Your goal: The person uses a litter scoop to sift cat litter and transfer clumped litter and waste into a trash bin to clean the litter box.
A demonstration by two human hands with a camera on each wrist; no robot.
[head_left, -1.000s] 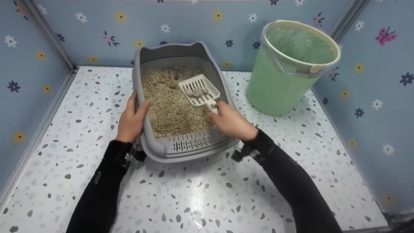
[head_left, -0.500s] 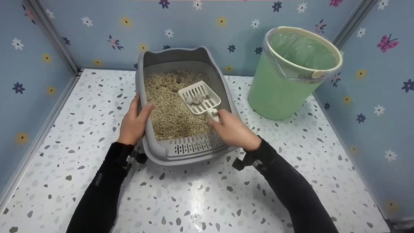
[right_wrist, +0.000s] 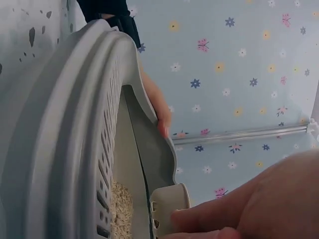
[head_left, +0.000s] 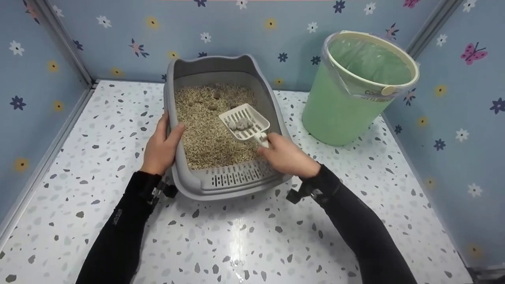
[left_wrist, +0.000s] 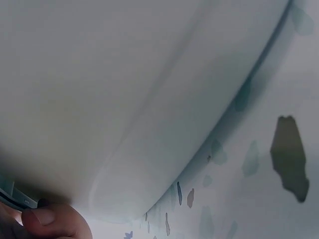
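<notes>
A grey litter box (head_left: 187, 185) with beige pellet litter (head_left: 209, 138) stands on the speckled surface. My left hand (head_left: 158, 150) holds its left wall, thumb over the rim and fingers outside; in the left wrist view the thumb (left_wrist: 57, 221) shows beside the box's pale outer wall. My right hand (head_left: 288, 156) grips the handle of a white slotted litter scoop (head_left: 260, 137) above the right half of the litter. Several greyish clumps (head_left: 240, 124) lie together on the scoop. Part of the scoop (right_wrist: 169, 199) and the fingers on it appear in the right wrist view.
A green bin (head_left: 339, 110) with a clear plastic liner stands to the right of the box, its cream rim open upward. Flower-patterned panels (head_left: 118, 31) rise at the back and both sides. A few dark clumps (head_left: 213, 107) sit in the litter's far part.
The scoop has come slightly nearer to me over the litter, and the clumps on it have shifted closer together. My left hand keeps its hold on the box.
</notes>
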